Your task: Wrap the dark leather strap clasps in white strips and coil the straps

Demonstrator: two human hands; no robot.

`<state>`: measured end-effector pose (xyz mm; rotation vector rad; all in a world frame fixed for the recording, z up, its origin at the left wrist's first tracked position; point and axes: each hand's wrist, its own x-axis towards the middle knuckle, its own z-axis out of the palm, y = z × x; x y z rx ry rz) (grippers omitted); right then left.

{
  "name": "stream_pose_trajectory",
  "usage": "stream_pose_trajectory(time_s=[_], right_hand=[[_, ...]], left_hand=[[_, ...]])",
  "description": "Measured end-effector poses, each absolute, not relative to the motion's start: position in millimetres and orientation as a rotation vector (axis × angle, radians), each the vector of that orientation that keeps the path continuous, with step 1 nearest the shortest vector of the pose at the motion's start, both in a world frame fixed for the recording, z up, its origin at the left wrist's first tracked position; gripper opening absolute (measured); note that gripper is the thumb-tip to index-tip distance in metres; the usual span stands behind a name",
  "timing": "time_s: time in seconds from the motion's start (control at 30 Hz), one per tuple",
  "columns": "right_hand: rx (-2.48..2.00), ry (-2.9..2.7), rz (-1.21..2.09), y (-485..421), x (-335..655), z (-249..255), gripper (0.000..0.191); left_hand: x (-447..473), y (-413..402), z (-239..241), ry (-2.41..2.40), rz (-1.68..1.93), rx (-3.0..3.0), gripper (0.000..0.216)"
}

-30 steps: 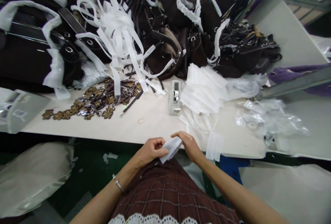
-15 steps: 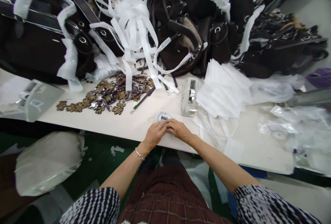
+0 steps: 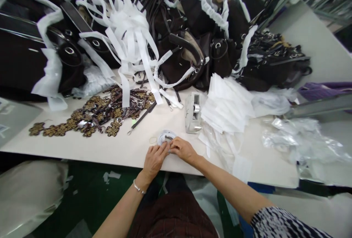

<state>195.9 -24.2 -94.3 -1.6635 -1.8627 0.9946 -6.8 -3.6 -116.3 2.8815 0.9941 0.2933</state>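
A round, pale, ring-like roll [image 3: 162,136] lies at the table's front edge. It looks like tape or labels wound up, but the hands partly cover it. My left hand [image 3: 155,158] presses its closed fingers on the roll's near left side. Against the near right side, my right hand [image 3: 182,149] pinches with thumb and fingertips, close to the left fingertips. Whatever lies between the fingertips is too small to make out. A thin rubber band [image 3: 153,140] rests just left of the roll. Behind stands a tape dispenser [image 3: 193,112].
Leopard-patterned flower charms [image 3: 90,117] are piled at left, with a dark strap [image 3: 143,118] beside them. White ribbons [image 3: 143,44] hang over dark handbags [image 3: 181,58] at the back. White sheets [image 3: 225,102] and clear plastic bags [image 3: 308,139] occupy the right.
The view has shifted, so the table's contents sit lower and mostly further left. Both hands stay at the roll, and more of its ring shows now.
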Motion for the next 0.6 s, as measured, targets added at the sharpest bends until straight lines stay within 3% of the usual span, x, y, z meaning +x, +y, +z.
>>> stream_pose_trajectory(time_s=[0.6], right_hand=[[-1.745,-1.630,0.942,-33,180,-99,0.004]], left_hand=[[-2,12,-132,0.810,0.461,2.807,0.031]])
